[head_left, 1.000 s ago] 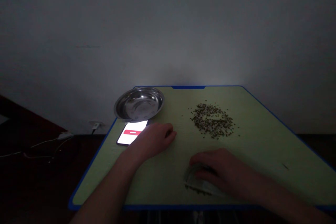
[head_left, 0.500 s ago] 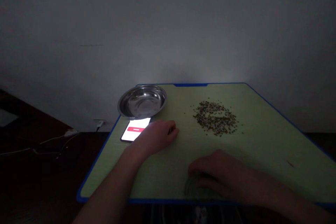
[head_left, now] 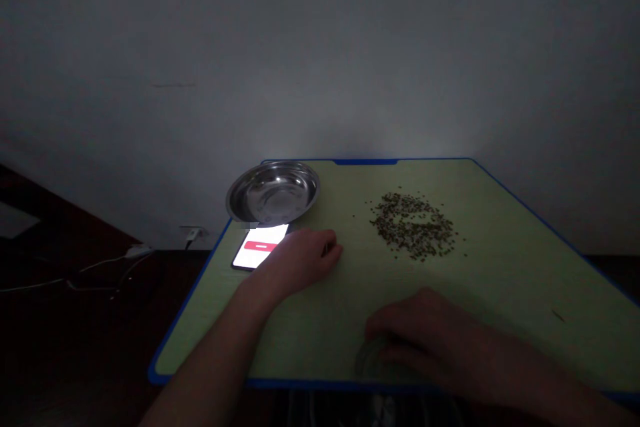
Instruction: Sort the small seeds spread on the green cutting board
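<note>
My left hand (head_left: 313, 253) rests on the green table just right of a lit phone (head_left: 254, 250), its fingers curled in. Whether anything small is inside them I cannot make out. Near the front edge, my right hand (head_left: 425, 327) curves around a clear, round, glass-like container (head_left: 369, 357); most of it is hidden by the hand and the dark. Beyond my hands, small dark seeds or grains (head_left: 415, 240) lie scattered in a loose patch, with a thinner strip across the middle.
A shiny metal bowl (head_left: 275, 197) stands at the back left, behind the phone. The green tabletop (head_left: 500, 227) has a blue rim and backs onto a grey wall (head_left: 390, 53). A thin dark sliver (head_left: 558, 315) lies at the right. White cables (head_left: 105, 263) run at the lower left.
My right hand and the clear container have shifted very slightly right. The whole view has also moved a little. My left hand, the seeds and the bowl otherwise look the same.
</note>
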### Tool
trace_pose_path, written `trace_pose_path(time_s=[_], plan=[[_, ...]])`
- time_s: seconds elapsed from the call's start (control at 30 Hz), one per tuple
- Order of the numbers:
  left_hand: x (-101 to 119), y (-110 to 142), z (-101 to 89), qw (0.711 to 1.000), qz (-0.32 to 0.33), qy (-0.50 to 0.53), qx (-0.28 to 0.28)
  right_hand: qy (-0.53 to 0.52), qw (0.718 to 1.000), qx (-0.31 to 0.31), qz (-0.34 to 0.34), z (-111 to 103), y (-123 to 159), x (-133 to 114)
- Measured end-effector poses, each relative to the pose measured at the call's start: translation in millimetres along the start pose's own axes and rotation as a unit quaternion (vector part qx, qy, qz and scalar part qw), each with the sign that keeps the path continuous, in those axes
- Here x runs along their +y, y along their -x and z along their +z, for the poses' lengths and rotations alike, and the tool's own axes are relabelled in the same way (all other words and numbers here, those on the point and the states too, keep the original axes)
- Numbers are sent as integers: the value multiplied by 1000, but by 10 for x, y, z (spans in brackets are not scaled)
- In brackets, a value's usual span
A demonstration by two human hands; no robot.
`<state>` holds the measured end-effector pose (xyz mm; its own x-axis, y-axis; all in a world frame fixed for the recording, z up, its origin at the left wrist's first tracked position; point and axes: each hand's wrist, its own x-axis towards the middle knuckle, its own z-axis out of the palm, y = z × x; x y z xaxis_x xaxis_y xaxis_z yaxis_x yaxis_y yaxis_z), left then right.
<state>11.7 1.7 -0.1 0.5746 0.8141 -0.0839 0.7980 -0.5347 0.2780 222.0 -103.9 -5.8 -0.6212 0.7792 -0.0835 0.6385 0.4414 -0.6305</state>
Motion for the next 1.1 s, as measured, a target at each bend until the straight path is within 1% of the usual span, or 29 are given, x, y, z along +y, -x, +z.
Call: trace_pose_path(time_s=[0.1,0.2,0.33,0.4,0.43,0.5,0.63,0.7,0.77,0.83,0.93,1.0,1.1], plan=[[3,4,-8,1000,-3,1,-5,23,998,62,19,-74,48,117],[2,15,-19,1000,-8,-1,-8,51,989,127,53,-212,109,337],[1,19,-30,1000,-12,-2,-10,91,973,184,103,-454,196,658],[-1,17,-27,1000,-21,-2,-12,106,966,204,119,-549,219,749],[-4,15,-24,1000,-26,-1,-12,109,964,209,124,-577,217,765],[-12,14,-14,999,-32,5,-13,116,965,199,124,-585,174,741],[-25,19,-9,999,-44,16,-12,166,969,157,90,-459,-59,582],[-19,23,-25,998,-53,20,-13,201,964,156,78,-404,-199,525],[-5,25,-47,998,-61,25,-19,243,955,157,71,-405,-313,510],[10,25,-67,997,-67,28,-29,287,943,152,74,-463,-386,536],[17,21,-77,996,-69,26,-40,333,927,149,93,-610,-436,636],[8,19,-67,997,-69,23,-38,343,919,160,106,-707,-448,729],[-15,17,-40,997,-68,27,-33,335,916,185,119,-829,-449,876]])
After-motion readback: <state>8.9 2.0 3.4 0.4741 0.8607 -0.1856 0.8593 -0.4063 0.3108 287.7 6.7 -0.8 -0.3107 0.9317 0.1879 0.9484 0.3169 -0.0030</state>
